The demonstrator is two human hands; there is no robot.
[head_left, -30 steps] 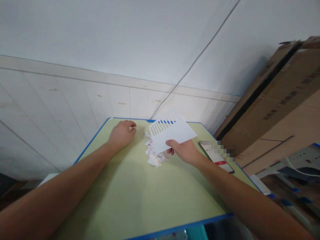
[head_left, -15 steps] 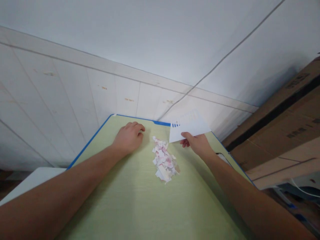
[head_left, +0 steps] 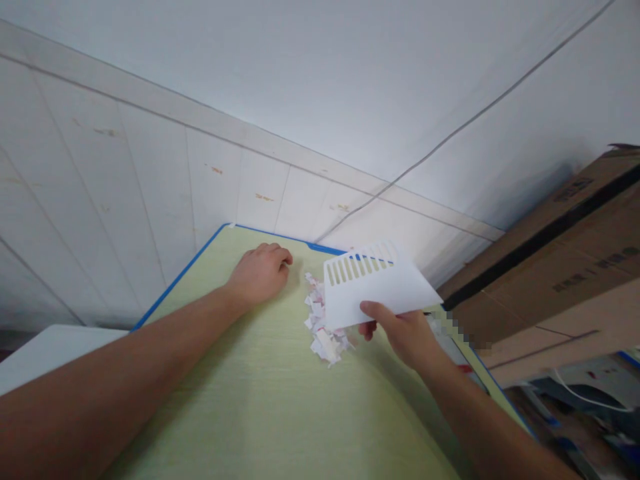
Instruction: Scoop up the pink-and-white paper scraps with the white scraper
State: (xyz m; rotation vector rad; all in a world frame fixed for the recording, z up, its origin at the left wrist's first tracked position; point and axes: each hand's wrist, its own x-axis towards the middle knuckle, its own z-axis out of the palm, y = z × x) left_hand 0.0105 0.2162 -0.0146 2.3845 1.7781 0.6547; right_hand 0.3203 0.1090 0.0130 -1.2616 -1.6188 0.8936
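Note:
A loose pile of torn paper scraps (head_left: 325, 340), white with pinkish bits, lies on the pale green tabletop (head_left: 270, 393). My right hand (head_left: 400, 330) grips a flat white slotted panel (head_left: 380, 287) by its near edge, thumb on top and fingers beneath. This panel has a row of slots along its far side. It is tilted above the pile and hides the pile's right part. To the left of the scraps, my left hand (head_left: 263, 270) rests on the tabletop, its fingers curled in loosely and nothing seen in them.
Behind the table's blue edge stands a white panelled wall (head_left: 230, 173) with a grey cable (head_left: 425, 157) running up it. Large cardboard boxes (head_left: 565, 267) lean at the right. A flat object (head_left: 450, 340), partly blurred out, lies by my right forearm. A white surface (head_left: 55, 353) sits at left.
My right hand has brought the white slotted panel nearer and slightly left, over the right part of the scraps. My left hand stays about where it was, its fingers curled a little more.

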